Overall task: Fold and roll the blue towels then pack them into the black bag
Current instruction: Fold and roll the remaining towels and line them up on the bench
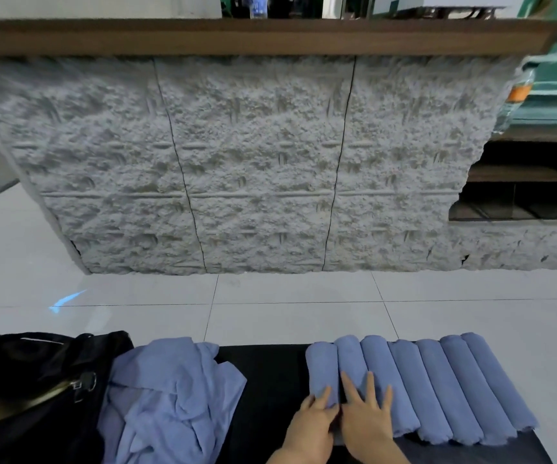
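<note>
Left hand [314, 418] lies flat-fingered on the leftmost roll [322, 370], right hand [367, 410] spread open on the neighbouring blue towels [437, 390] on the black surface [263, 380] — best press it tight, ends flush — unfolded pile [170, 396] and black bag [36, 396] sit left.

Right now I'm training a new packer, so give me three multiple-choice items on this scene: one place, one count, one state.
1. Where is the black bag? A: left of the loose towels. B: on the tiled floor. C: on the shelf.
2. How many rolled towels are there? A: three. B: seven. C: twelve.
3. The loose towels are: A: crumpled. B: rolled. C: packed away.

1 A, the bag lies far left beside the heap.
2 B, seven rolls lie side by side.
3 A, the heap is rumpled and unfolded.
</note>
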Motion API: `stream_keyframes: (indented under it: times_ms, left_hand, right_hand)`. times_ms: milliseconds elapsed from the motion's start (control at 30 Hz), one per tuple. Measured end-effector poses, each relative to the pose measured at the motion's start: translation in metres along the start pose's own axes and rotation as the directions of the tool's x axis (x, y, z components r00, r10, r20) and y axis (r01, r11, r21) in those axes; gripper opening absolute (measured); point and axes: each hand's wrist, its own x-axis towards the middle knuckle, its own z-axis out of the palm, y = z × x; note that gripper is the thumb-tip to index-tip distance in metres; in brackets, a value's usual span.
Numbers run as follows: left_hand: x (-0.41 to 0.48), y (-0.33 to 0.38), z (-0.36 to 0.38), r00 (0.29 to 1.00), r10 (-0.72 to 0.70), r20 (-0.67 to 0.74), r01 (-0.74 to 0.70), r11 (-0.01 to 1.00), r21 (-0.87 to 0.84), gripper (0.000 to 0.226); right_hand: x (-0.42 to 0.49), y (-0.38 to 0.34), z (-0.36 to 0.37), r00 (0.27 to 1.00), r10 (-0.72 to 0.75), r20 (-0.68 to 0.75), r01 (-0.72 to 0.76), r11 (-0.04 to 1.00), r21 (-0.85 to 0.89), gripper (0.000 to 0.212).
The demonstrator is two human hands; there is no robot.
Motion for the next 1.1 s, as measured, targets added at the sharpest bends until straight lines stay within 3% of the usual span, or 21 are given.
stream_keyframes:
  times_ms: [67,133,167,200,267,400,567,633,767,933,1000,1100]
  left_hand:
    - [0.004,-0.002,0.006,0.999,-0.032,0.024,0.032,0.999,-0.011,0.056]
    - [0.005,0.000,0.000,1.000,0.001,0.021,0.000,0.997,-0.072,0.063]
    - [0.007,0.003,0.000,0.999,-0.020,0.047,0.023,0.998,-0.054,0.055]
    - [0.007,0.003,0.007,0.999,0.033,0.003,-0.033,0.999,-0.030,0.050]
    - [0.011,0.003,0.021,0.989,-0.051,-0.138,0.034,0.992,-0.125,0.067]
    - [0.010,0.006,0.023,0.988,-0.109,-0.111,0.097,0.989,-0.114,0.073]
    - [0.028,0.007,0.028,0.998,-0.061,-0.013,0.060,0.996,-0.061,0.080]
    - [0.030,0.007,0.032,0.993,-0.114,-0.009,0.114,0.993,-0.023,0.077]
    - [0.028,0.019,0.026,0.962,-0.216,-0.165,0.227,0.973,0.046,0.071]
    - [0.041,0.032,0.023,0.926,-0.310,-0.216,0.288,0.949,-0.130,0.070]
    - [0.051,0.032,0.013,0.887,-0.390,-0.249,0.351,0.918,-0.187,0.073]
    - [0.066,0.025,0.003,0.883,-0.428,-0.192,0.395,0.900,-0.185,0.082]
  right_hand:
    - [-0.003,0.006,0.012,0.990,0.030,-0.140,-0.025,0.999,0.037,0.023]
    - [0.002,0.009,0.022,0.976,0.064,-0.208,-0.048,0.995,0.082,0.027]
    - [0.001,0.010,0.016,0.967,0.066,-0.246,-0.046,0.995,0.088,0.030]
    - [-0.003,0.011,0.007,0.950,0.088,-0.301,-0.066,0.994,0.083,0.034]
    - [-0.004,0.016,0.000,0.921,0.172,-0.350,-0.136,0.983,0.127,0.040]
    - [-0.006,0.024,0.015,0.923,0.341,-0.181,-0.286,0.919,0.271,0.058]
    - [-0.001,0.025,0.029,0.939,0.343,-0.024,-0.317,0.891,0.325,0.077]
    - [0.000,0.027,0.031,0.946,0.322,-0.020,-0.297,0.894,0.336,0.081]
    - [0.005,0.027,0.034,0.948,0.315,-0.041,-0.280,0.891,0.356,0.082]
    - [0.003,0.028,0.012,0.909,0.416,-0.028,-0.393,0.876,0.280,0.100]
    - [0.002,0.025,0.014,0.931,0.362,0.051,-0.358,0.873,0.332,0.086]
    - [0.004,0.025,0.031,0.945,0.327,-0.001,-0.304,0.880,0.365,0.071]
